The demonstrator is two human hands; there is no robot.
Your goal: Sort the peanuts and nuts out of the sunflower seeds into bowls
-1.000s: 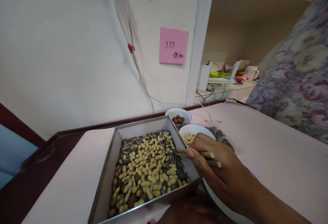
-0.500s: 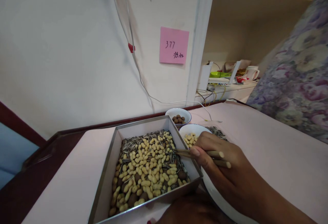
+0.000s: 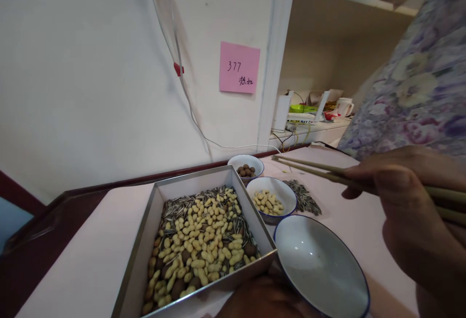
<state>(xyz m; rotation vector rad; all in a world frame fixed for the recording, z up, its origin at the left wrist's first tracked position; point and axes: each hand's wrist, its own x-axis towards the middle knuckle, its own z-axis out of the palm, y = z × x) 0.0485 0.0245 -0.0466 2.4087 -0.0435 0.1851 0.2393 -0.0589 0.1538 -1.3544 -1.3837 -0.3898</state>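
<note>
A pair of wooden chopsticks point(image 3: 327, 173) is gripped in my right hand point(image 3: 411, 211), raised at the right with the tips pointing left. Something small and dark may be at the tips; I cannot make it out. My left hand point(image 3: 260, 298) is low in front, against the near wall of a square box point(image 3: 141, 240); its fingers are hidden. Peanuts point(image 3: 204, 230), striped sunflower seeds point(image 3: 182, 206) and round brown nuts point(image 3: 178, 289) lie mixed in the box. To its right stand a large bare white bowl point(image 3: 327, 264) and a smaller bowl point(image 3: 289, 196) of peanuts.
A third bowl point(image 3: 257, 161) with round brown nuts stands by the wall. Loose sunflower seeds point(image 3: 302, 196) form a pile on the pink table cover point(image 3: 342, 201). A white cable point(image 3: 236, 146) runs down onto the table. A floral curtain point(image 3: 407, 94) hangs at the right.
My right hand has lifted the chopsticks out of the box and moved right and up, uncovering the bowls and seed pile. The view has shifted slightly; my left hand stays by the box.
</note>
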